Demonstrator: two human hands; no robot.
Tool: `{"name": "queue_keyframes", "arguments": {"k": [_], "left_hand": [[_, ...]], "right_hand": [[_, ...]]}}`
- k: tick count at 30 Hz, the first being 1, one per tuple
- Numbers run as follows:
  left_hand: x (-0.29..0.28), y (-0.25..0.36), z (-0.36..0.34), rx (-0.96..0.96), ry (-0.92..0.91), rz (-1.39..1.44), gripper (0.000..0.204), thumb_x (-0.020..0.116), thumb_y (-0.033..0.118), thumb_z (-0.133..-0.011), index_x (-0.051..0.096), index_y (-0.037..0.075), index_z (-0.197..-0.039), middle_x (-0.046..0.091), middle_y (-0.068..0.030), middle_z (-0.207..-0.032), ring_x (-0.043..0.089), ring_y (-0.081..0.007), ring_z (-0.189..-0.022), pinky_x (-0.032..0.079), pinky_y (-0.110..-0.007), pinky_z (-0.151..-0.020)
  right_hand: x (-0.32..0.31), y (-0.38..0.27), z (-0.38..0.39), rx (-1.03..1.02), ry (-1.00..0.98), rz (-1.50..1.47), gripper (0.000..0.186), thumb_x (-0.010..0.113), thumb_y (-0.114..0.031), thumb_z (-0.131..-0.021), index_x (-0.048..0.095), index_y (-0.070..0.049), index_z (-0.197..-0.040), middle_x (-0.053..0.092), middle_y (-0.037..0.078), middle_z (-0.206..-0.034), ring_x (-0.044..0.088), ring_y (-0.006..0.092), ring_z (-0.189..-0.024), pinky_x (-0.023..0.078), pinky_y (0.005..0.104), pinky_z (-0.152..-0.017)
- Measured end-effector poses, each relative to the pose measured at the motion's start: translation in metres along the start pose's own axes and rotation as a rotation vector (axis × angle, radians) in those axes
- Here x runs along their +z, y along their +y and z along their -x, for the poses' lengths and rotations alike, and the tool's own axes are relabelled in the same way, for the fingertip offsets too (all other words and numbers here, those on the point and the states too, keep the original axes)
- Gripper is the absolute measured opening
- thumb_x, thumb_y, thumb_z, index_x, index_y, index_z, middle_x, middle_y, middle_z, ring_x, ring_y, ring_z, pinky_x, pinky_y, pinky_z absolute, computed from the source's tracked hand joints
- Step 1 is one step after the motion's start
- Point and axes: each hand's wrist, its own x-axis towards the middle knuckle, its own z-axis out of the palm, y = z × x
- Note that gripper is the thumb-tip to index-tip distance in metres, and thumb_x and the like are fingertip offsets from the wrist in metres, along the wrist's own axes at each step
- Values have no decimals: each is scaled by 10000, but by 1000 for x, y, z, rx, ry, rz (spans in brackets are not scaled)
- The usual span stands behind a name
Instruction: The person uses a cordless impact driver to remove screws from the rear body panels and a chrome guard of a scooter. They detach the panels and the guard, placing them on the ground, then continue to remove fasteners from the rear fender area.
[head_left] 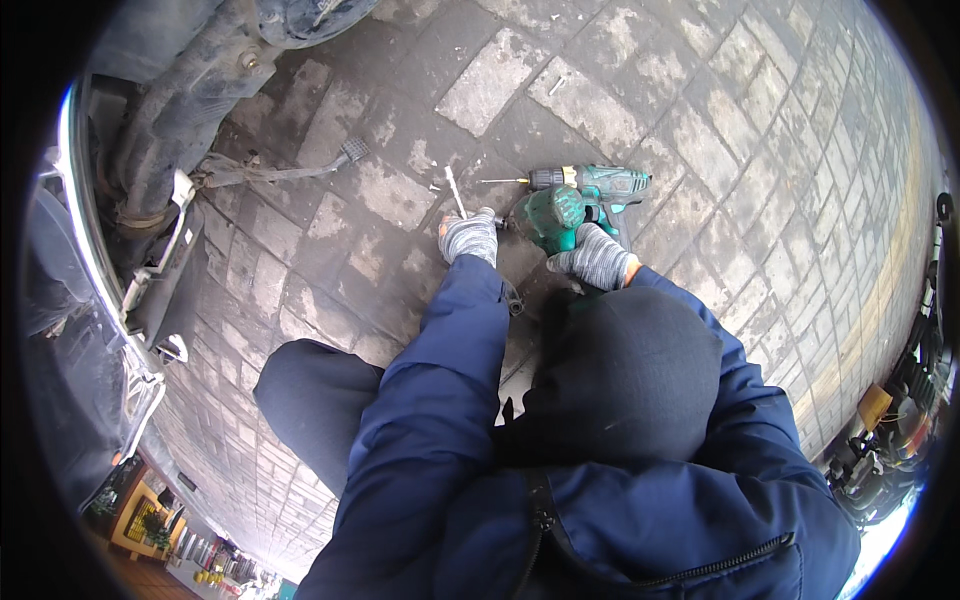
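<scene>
My left hand (466, 237), in a grey knitted glove, is closed beside the front of a green power tool (548, 215), with a pale thin rod (454, 192) sticking up from it; what its fingers grip at the tool's nose is unclear. My right hand (590, 258), gloved the same way, grips that green tool. A green drill (610, 185) with a long thin yellow-shanked bit lies on the paving just beyond it. Small pale bits lie near the rod. A dark ring-like piece (515, 305) shows below my left hand, partly hidden by my sleeve.
A dirty vehicle underside with a metal arm (180, 120) and a foot pedal (352, 150) stands at the left, beside loose trim (150, 280). Brick paving (720, 120) surrounds me. My bent knees are close below my hands. Parked two-wheelers (890, 430) line the far right; storefront items show lower left.
</scene>
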Motion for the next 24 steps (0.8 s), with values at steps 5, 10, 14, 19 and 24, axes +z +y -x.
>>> {"name": "queue_keyframes", "arguments": {"k": [5,10,14,19,24], "left_hand": [[-8,4,-4,-314,-195,864,313,743,204,-740,587,6,-926,617,-88,-722,598,-158,-625,490,-287,-540],[-42,27,8,-273,-448,1443,65,628,104,-822,574,70,-833,583,-44,-687,541,-149,-529,422,-241,-397],[-63,32,20,-203,-641,1551,84,630,113,-817,567,71,-853,597,-48,-729,546,-143,-517,404,-249,-366],[-76,20,30,-110,-769,1584,126,634,118,-803,569,104,-910,626,-67,-813,621,-226,-624,539,-318,-486],[-86,10,35,38,-1164,1571,349,615,87,-741,564,-44,-1060,606,-291,-1080,675,-329,-809,592,-344,-522]], "right_hand": [[-3,-23,14,2,-56,-265,284,739,-178,-756,632,-6,-955,637,79,-704,548,147,-539,459,326,-518],[7,-48,28,-366,143,-359,483,737,-43,-717,551,-31,-1163,654,94,-994,596,194,-959,477,346,-842],[8,-58,27,-523,234,-52,436,726,-127,-717,577,-47,-1119,645,107,-997,610,245,-942,492,359,-848],[3,-50,19,-687,206,231,417,710,-186,-718,594,-71,-1102,640,104,-1016,606,287,-942,489,384,-860],[6,-37,17,-803,182,243,469,747,-170,-689,592,-85,-1124,634,88,-1047,592,267,-998,473,372,-895]]}}
